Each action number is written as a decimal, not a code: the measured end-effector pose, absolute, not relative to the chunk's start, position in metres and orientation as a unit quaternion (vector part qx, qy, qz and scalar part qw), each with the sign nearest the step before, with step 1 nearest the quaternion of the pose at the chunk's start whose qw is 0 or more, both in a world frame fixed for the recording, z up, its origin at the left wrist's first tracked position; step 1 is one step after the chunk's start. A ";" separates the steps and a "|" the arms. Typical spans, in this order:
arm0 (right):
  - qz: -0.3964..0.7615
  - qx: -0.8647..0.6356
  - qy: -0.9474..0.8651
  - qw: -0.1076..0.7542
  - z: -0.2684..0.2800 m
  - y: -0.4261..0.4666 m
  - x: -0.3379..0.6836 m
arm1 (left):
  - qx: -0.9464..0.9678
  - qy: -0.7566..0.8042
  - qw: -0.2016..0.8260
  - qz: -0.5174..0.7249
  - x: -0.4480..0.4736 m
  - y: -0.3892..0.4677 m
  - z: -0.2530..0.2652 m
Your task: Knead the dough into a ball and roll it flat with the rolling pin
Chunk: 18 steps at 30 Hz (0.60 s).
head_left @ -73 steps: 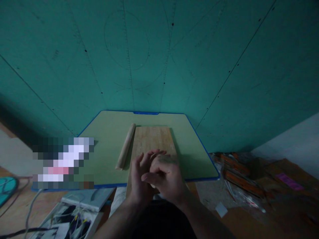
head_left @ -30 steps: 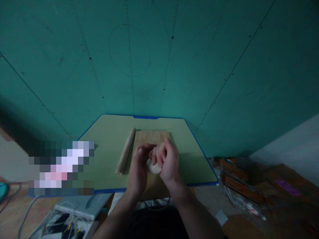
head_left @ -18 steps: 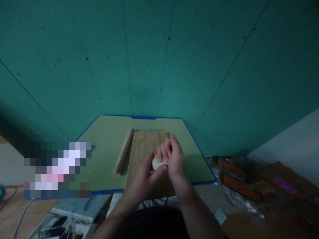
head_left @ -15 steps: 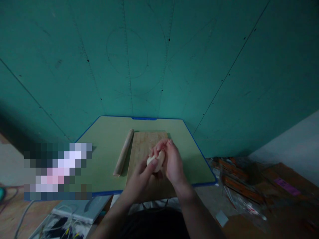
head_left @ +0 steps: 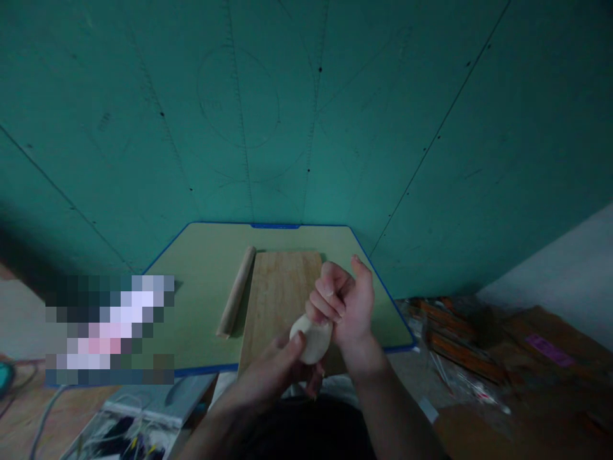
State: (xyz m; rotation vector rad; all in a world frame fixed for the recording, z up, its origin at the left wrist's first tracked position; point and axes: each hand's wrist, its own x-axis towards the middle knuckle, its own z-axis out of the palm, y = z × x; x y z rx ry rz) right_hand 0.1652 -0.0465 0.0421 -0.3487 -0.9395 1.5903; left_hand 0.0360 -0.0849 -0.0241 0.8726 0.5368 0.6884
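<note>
Both hands are working a pale lump of dough (head_left: 311, 338) in the lower centre of the frame, held in the air just above the near edge of the cutting board (head_left: 282, 300). The left hand (head_left: 272, 370) is cupping the dough from below and from the left, with its thumb lying across the top of the lump; its grip is closed loosely around the dough. The right hand (head_left: 347, 303) is sitting above and to the right, with its fingers (head_left: 325, 300) curled inward and the fingertips pressing down on the upper edge of the dough; its grip is nearly closed, pinching the dough and not enclosing it. Judging by its rounded, slightly flattened outline, the dough is probably soft, light and easily dented, and it may be a little tacky. It is best taken with a broad cupped palm underneath and light fingertip contact at the rim, since a hard pinch would likely mark or thin it. A rolling pin (head_left: 236, 292) is lying untouched on the green mat (head_left: 201, 281) just left of the cutting board, well clear of both hands. Loose clutter (head_left: 460, 345) is lying at the lower right.
</note>
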 end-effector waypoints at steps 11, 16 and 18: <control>0.543 -0.366 -0.470 0.592 0.026 -0.043 0.141 | 0.571 0.369 0.677 0.283 0.031 -0.067 0.001; 0.416 -0.410 -0.433 0.687 0.013 -0.036 0.133 | 0.612 0.382 0.555 0.414 0.046 -0.065 0.001; 0.432 -0.400 -0.427 0.686 0.014 -0.038 0.135 | 0.594 0.370 0.564 0.437 0.044 -0.064 0.003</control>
